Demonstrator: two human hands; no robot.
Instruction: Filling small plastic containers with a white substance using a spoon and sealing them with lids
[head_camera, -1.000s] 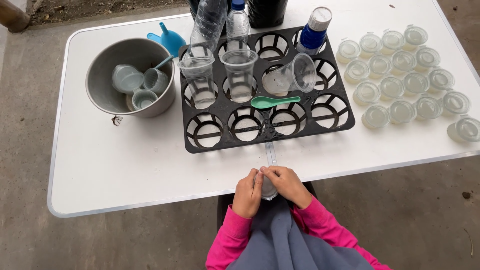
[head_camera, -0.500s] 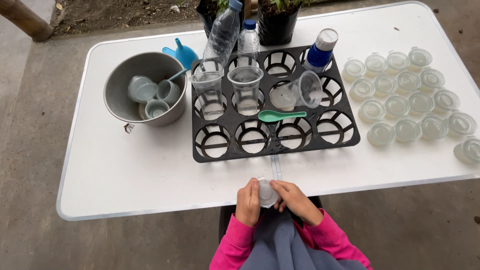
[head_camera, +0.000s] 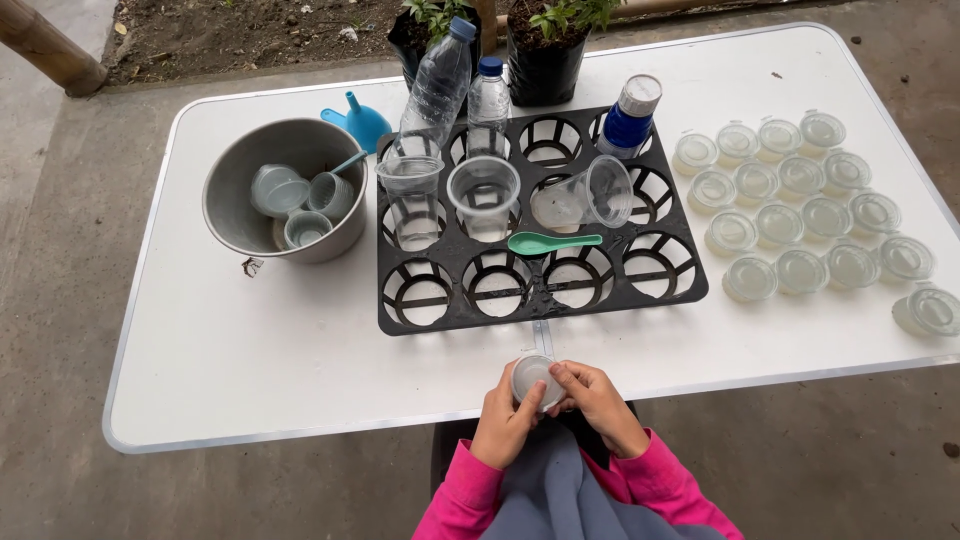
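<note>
Both of my hands hold one small clear lidded container (head_camera: 530, 377) at the near edge of the white table (head_camera: 240, 370). My left hand (head_camera: 507, 418) grips it from the left, thumb on the lid. From the right, my right hand (head_camera: 597, 402) pinches the lid's rim with its fingertips. Just beyond them lies a black plastic tray (head_camera: 540, 305) with round cells. Two clear cups (head_camera: 412, 195) stand upright in it, a third clear cup (head_camera: 590, 195) lies on its side, and a green spoon (head_camera: 553, 241) rests across the cells.
A metal pot (head_camera: 232, 215) at the left holds small containers. A blue funnel (head_camera: 358, 120), two plastic bottles (head_camera: 438, 85) and a blue-labelled jar (head_camera: 630, 118) stand at the tray's far side. Several lidded small containers (head_camera: 800, 215) fill the table's right part. Potted plants (head_camera: 545, 50) are behind.
My hands have stayed at the table's near edge with the small container, turning it so the lid faces up. The camera has shifted, so the whole scene sits further right.
</note>
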